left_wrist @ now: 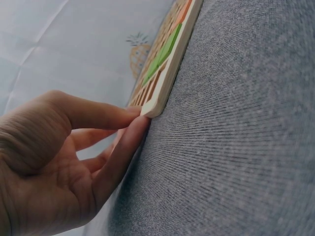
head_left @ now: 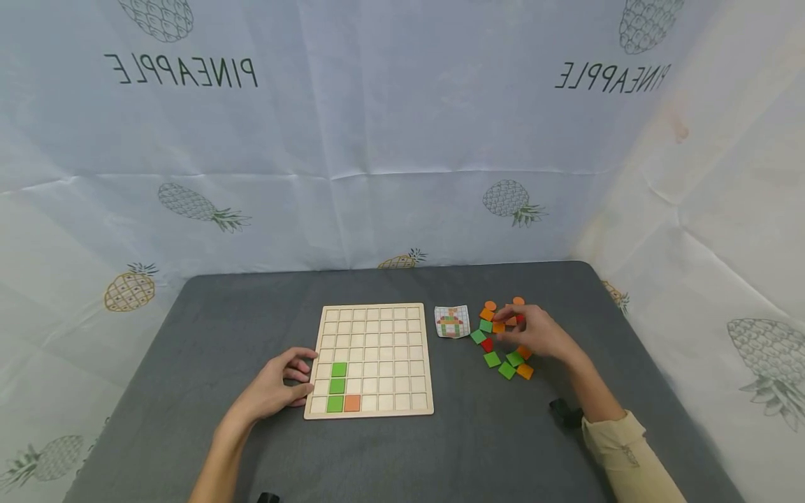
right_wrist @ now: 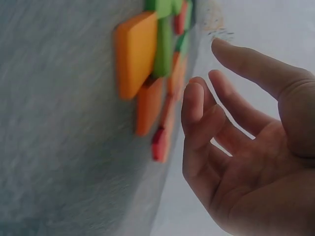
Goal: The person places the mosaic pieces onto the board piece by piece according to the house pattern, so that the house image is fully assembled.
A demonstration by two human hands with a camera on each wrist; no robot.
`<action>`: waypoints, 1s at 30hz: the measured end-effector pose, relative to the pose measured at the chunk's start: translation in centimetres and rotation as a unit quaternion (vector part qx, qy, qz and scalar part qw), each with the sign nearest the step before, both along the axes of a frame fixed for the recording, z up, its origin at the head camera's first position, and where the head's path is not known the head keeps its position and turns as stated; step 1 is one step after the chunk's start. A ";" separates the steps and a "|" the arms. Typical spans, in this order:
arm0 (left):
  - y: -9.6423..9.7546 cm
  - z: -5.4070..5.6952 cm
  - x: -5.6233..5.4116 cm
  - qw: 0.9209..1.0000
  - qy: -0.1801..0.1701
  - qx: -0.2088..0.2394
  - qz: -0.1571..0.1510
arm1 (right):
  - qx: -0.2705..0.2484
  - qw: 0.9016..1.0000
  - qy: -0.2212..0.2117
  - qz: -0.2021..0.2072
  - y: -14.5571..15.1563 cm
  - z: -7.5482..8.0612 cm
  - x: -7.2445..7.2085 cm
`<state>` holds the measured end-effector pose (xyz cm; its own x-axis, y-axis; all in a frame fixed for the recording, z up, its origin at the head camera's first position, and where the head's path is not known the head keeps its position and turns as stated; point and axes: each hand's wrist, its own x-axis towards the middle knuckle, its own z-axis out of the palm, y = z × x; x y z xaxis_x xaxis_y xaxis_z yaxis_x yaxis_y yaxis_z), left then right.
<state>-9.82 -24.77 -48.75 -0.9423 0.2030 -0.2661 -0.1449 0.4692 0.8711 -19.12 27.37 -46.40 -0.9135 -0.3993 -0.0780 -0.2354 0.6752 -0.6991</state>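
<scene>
A square wooden grid board lies flat on the dark grey table. Several green tiles stand in one column of it, with one orange tile beside the lowest. My left hand rests at the board's left edge, thumb and fingertips touching the rim near the close corner; the left wrist view shows these fingertips right at that corner. My right hand is over a loose group of coloured tiles, thumb and forefinger apart. Nothing shows between its fingers in the right wrist view.
A small printed card with a coloured grid picture lies between board and loose tiles. Orange, green and red pieces, some round, are scattered at the right. A small black object sits beside the right forearm. Pineapple-print cloth hangs behind the table.
</scene>
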 end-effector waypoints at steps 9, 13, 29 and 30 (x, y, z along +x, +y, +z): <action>-0.1 -0.1 -0.1 1.000 0.003 -0.001 -0.004 | 0.012 1.000 -0.001 -0.003 1.1 -1.3 -1.2; -0.2 -0.1 0.0 1.000 0.003 -0.001 -0.004 | 0.026 1.000 0.003 0.004 1.2 -1.4 -1.5; 0.1 0.1 -0.1 1.000 0.004 -0.010 0.000 | 0.025 1.000 -0.010 0.004 1.2 -1.7 -1.9; 0.1 0.1 -0.1 1.000 0.004 -0.010 0.001 | 0.025 1.000 -0.010 0.003 1.2 -1.7 -1.9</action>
